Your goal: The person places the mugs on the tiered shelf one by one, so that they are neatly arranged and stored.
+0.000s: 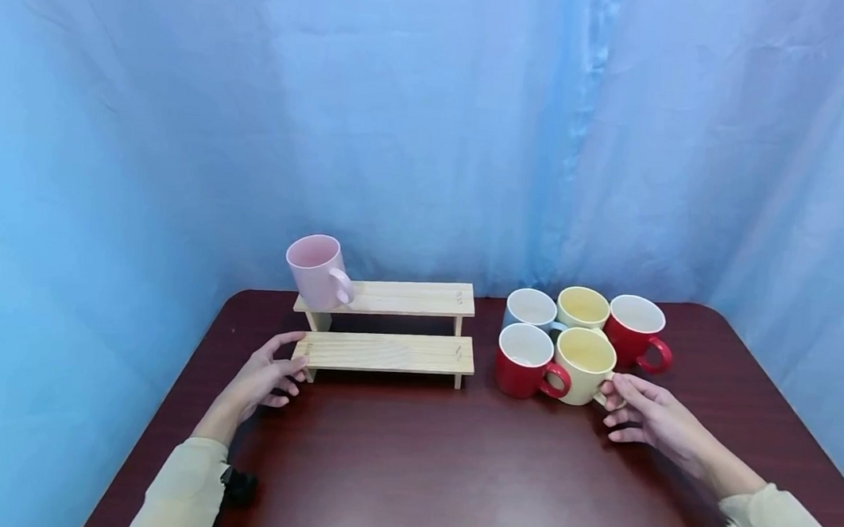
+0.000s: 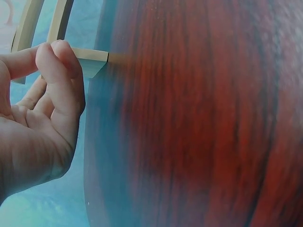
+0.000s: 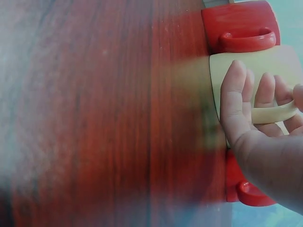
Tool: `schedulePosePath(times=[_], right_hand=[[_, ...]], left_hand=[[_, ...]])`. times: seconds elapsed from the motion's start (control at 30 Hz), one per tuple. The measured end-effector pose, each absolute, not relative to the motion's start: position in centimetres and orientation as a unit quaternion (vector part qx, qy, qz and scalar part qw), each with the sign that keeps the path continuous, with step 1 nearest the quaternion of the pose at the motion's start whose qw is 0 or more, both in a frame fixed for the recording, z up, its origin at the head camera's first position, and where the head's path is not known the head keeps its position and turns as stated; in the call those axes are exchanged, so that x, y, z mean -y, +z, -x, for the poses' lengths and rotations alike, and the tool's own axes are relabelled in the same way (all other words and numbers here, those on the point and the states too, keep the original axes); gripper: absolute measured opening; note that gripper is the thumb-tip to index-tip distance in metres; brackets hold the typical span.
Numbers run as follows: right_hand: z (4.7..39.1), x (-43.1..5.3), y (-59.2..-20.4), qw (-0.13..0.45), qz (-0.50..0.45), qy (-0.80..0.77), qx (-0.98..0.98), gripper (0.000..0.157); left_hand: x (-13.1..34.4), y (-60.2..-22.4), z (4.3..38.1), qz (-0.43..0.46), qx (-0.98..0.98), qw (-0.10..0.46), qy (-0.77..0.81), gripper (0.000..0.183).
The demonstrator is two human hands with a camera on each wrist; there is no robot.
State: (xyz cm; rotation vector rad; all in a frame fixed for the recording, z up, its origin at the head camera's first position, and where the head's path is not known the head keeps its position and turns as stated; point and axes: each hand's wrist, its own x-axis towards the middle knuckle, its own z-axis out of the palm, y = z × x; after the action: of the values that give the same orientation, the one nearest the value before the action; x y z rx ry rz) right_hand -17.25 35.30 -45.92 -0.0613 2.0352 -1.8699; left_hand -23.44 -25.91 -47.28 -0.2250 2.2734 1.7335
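My right hand (image 1: 646,414) pinches the handle of the front pale yellow mug (image 1: 579,385), which stands upright at the right of the table. In the right wrist view, fingers and thumb curl about that yellow handle (image 3: 272,114). A red mug (image 1: 519,378) sits just left of the yellow one. My left hand (image 1: 262,376) grips the left end of the lower board of a two-tier wooden rack (image 1: 389,352), thumb at the front corner and index finger along the end. On the rack's upper board, at its left end, stands a pink mug (image 1: 314,280), handle facing right.
Behind the front mugs stand a light blue mug (image 1: 511,314), another yellow mug (image 1: 583,307) and a second red mug (image 1: 626,338), packed close together. The dark wooden table (image 1: 411,462) has rounded back corners, with a blue curtain (image 1: 429,136) behind it.
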Motion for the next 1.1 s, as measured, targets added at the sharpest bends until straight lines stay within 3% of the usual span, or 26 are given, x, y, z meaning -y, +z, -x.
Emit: schedulePosePath(times=[1.1], right_hand=[[16.99, -35.28, -45.87, 0.136, 0.110, -0.665, -0.726, 0.037]], left_hand=[[26.41, -47.25, 23.31, 0.065, -0.779, 0.150, 0.606, 0.062]])
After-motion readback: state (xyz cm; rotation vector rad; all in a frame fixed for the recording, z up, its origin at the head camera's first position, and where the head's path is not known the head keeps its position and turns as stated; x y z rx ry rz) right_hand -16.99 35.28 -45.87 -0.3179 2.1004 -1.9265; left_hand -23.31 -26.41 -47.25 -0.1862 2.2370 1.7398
